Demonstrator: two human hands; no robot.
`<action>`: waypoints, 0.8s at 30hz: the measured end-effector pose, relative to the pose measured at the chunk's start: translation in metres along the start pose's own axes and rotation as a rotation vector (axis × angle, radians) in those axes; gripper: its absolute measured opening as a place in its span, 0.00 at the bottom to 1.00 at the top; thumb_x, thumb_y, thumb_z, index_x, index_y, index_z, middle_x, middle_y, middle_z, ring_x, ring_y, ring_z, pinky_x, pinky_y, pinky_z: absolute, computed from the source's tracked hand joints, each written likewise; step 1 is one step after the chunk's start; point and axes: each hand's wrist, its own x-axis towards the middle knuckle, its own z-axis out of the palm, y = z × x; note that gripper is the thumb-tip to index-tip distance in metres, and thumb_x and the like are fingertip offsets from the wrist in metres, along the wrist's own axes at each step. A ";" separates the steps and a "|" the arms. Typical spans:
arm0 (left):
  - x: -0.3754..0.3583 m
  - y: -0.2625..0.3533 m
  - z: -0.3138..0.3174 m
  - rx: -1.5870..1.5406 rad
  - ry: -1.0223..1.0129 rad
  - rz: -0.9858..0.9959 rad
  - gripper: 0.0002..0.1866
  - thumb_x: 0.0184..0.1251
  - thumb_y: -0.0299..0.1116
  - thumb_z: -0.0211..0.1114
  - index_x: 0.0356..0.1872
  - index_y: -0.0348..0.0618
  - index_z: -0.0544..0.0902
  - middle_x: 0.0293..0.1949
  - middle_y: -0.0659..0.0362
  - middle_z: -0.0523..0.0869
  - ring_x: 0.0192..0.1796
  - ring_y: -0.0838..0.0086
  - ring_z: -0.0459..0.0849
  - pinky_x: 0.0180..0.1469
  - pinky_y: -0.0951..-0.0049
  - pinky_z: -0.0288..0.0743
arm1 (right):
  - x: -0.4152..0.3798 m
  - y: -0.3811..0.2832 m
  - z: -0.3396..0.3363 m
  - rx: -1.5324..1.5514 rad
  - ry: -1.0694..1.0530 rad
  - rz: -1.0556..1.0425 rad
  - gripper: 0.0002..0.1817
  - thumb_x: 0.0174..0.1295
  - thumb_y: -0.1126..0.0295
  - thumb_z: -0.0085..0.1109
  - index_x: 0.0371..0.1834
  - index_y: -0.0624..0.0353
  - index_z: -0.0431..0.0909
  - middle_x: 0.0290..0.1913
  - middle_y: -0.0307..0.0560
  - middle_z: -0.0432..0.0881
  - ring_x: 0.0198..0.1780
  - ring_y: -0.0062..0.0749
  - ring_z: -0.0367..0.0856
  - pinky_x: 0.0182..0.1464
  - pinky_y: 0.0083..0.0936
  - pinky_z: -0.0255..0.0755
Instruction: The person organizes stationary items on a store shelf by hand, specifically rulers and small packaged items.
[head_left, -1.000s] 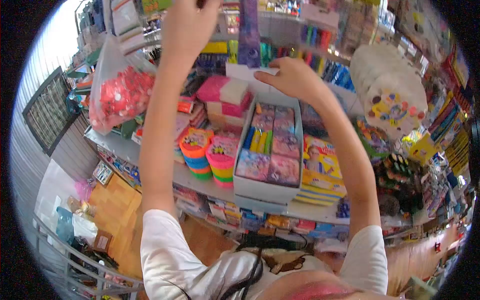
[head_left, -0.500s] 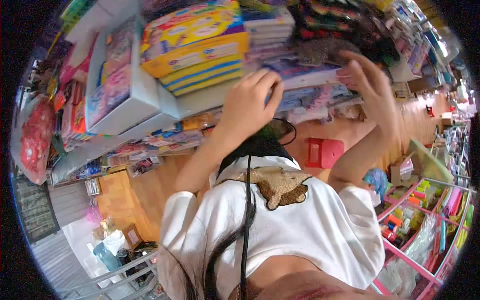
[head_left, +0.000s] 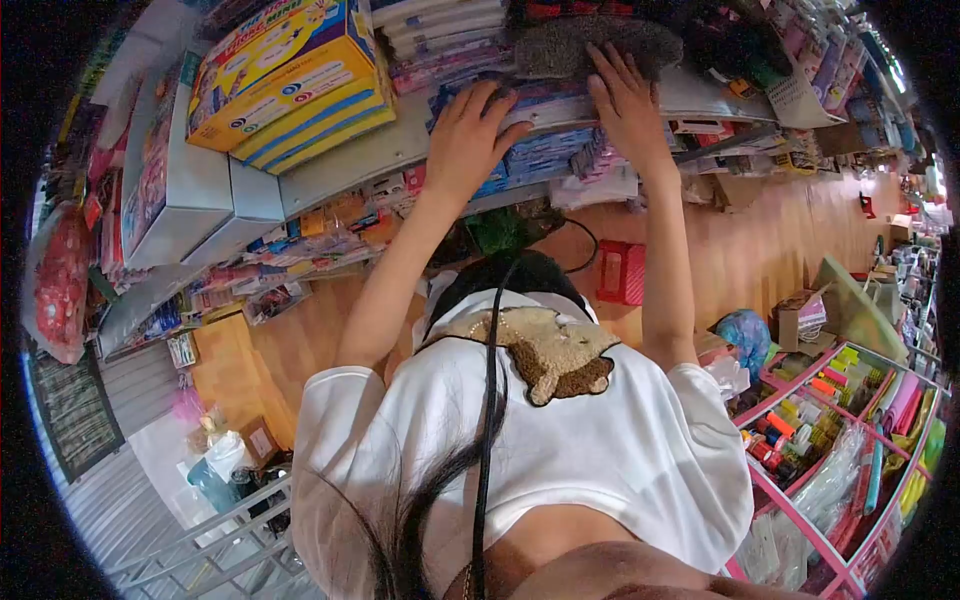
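My left hand (head_left: 470,138) reaches onto the shelf with its fingers spread and slightly bent. Its fingertips rest at a row of flat blue and purple packets (head_left: 455,72). My right hand (head_left: 628,112) is stretched out, and its fingers lie against a long, grey, fuzzy item (head_left: 560,48), whose kind I cannot make out. Neither hand is closed round anything. Left of my hands stands a yellow printed box (head_left: 290,75) on top of yellow and blue-striped boxes (head_left: 320,130).
A grey metal shelf edge (head_left: 350,160) runs across in front of me, with blue packets (head_left: 545,155) on the tier below. A red plastic stool (head_left: 622,273) stands on the wooden floor. To the right is a pink-framed rack (head_left: 800,515) of markers and rolls.
My left hand has moved up and slightly left to the packets. My right hand has moved left onto the grey fuzzy item. The view has shifted, so the yellow boxes appear further left.
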 end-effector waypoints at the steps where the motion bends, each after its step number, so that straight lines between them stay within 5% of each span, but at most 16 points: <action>1: 0.000 0.001 -0.004 -0.018 -0.001 0.000 0.18 0.56 0.46 0.62 0.40 0.42 0.79 0.46 0.54 0.77 0.50 0.62 0.74 0.50 0.63 0.71 | 0.000 0.000 0.004 -0.023 0.032 0.003 0.22 0.67 0.51 0.34 0.64 0.36 0.61 0.65 0.46 0.62 0.68 0.46 0.54 0.64 0.62 0.39; 7: -0.017 -0.003 -0.022 -0.081 -0.083 -0.040 0.16 0.55 0.40 0.64 0.44 0.48 0.78 0.46 0.57 0.78 0.48 0.60 0.76 0.47 0.63 0.72 | 0.005 0.003 0.008 -0.013 0.067 -0.003 0.22 0.68 0.52 0.32 0.63 0.38 0.63 0.65 0.46 0.63 0.66 0.47 0.58 0.62 0.64 0.42; 10: -0.026 -0.001 -0.044 -0.157 -0.047 -0.122 0.16 0.49 0.35 0.67 0.40 0.43 0.78 0.42 0.57 0.79 0.45 0.62 0.77 0.45 0.66 0.73 | 0.009 0.005 -0.002 0.073 0.055 -0.002 0.22 0.69 0.53 0.33 0.61 0.45 0.66 0.61 0.48 0.67 0.61 0.44 0.66 0.61 0.54 0.52; 16: -0.037 0.010 -0.100 -0.306 0.161 -0.276 0.16 0.43 0.29 0.72 0.35 0.40 0.79 0.38 0.55 0.79 0.41 0.62 0.78 0.43 0.67 0.72 | -0.022 -0.036 -0.048 0.869 0.398 0.229 0.24 0.70 0.56 0.34 0.59 0.62 0.64 0.51 0.52 0.76 0.53 0.34 0.73 0.58 0.28 0.61; 18: -0.040 0.018 -0.104 -0.371 0.191 -0.299 0.16 0.42 0.28 0.72 0.35 0.40 0.79 0.38 0.55 0.80 0.41 0.62 0.78 0.43 0.67 0.71 | -0.032 -0.061 -0.027 1.235 0.381 0.230 0.23 0.70 0.57 0.33 0.57 0.64 0.64 0.46 0.52 0.77 0.48 0.34 0.76 0.54 0.27 0.64; 24: -0.045 0.035 -0.106 -0.602 0.025 -0.252 0.17 0.46 0.32 0.72 0.38 0.39 0.78 0.36 0.58 0.80 0.42 0.69 0.79 0.45 0.72 0.71 | -0.041 -0.130 -0.033 1.637 0.007 0.135 0.27 0.69 0.49 0.33 0.50 0.65 0.66 0.29 0.44 0.74 0.26 0.24 0.72 0.32 0.23 0.67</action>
